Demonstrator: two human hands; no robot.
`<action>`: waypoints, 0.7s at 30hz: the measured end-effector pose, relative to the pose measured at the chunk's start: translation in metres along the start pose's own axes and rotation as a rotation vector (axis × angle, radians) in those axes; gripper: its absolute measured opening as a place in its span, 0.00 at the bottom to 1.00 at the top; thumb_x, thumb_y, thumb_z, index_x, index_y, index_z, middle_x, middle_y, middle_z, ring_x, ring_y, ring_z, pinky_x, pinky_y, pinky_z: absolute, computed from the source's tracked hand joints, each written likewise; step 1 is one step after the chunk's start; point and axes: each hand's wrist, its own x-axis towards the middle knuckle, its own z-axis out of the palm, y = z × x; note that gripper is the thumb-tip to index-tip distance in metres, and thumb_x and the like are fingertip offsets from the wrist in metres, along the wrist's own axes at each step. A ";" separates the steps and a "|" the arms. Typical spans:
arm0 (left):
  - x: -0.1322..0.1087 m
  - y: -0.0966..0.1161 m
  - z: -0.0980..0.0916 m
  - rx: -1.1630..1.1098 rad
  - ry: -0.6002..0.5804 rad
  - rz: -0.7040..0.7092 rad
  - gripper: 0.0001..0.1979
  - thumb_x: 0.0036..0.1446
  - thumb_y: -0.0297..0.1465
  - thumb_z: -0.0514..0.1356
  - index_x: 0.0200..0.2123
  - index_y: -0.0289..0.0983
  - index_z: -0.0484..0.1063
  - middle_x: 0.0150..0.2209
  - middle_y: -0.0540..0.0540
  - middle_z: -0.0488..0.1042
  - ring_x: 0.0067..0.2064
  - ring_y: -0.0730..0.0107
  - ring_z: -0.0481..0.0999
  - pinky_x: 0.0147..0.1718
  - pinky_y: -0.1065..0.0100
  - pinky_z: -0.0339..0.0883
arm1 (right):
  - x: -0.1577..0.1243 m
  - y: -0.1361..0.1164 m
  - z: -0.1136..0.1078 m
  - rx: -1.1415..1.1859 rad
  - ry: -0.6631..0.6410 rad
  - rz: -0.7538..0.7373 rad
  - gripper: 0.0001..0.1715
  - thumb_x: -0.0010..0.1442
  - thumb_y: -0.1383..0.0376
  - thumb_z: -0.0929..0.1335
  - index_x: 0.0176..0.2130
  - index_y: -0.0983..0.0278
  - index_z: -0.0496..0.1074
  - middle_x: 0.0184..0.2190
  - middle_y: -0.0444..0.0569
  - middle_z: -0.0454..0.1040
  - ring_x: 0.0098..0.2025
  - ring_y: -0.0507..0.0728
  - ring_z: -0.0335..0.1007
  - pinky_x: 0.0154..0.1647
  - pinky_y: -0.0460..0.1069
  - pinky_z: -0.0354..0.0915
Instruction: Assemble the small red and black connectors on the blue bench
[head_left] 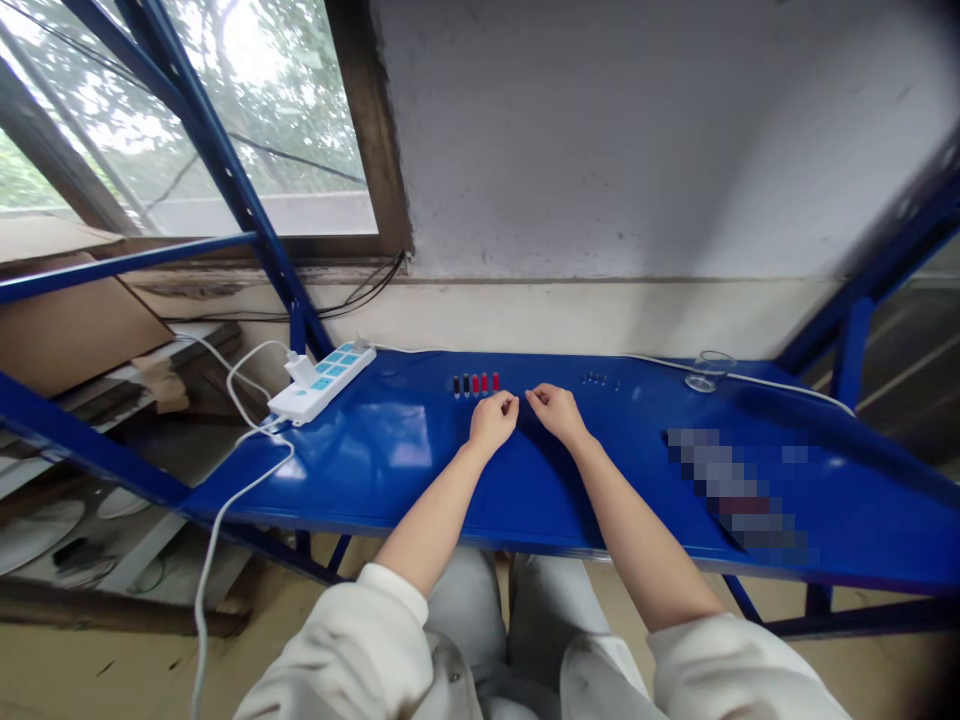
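In the head view, your two hands face each other over the middle of the blue table (525,510), near but apart. The row of small cylinders, two black ones (466,384) on the left and three red ones (484,383) on the right, lies just beyond your left hand (495,420) and off to its left; the rightmost red one sits almost straight past your knuckles. The row runs left to right, while each cylinder's long axis seems to point away from you; you cannot tell from here whether they stand or lie. Your left hand is clearly the nearer to them; your right hand (556,412) is farther right, its fingertips turned inward.

Beyond your right hand and to its right is a loose line of tiny pieces (594,379), too small to identify, and that hand is the nearer to them. On both hands the fingers are curled, with thumb and forefinger drawn close; whether either pinches anything, you cannot tell at this size.
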 end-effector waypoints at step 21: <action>0.005 0.005 -0.013 0.239 0.189 -0.216 0.21 0.51 0.27 0.53 0.50 0.39 0.61 0.28 0.48 0.73 0.33 0.68 0.72 0.34 0.70 0.61 | 0.000 0.002 0.004 -0.009 -0.028 -0.007 0.16 0.54 0.57 0.60 0.22 0.62 0.66 0.15 0.44 0.65 0.19 0.51 0.57 0.23 0.45 0.51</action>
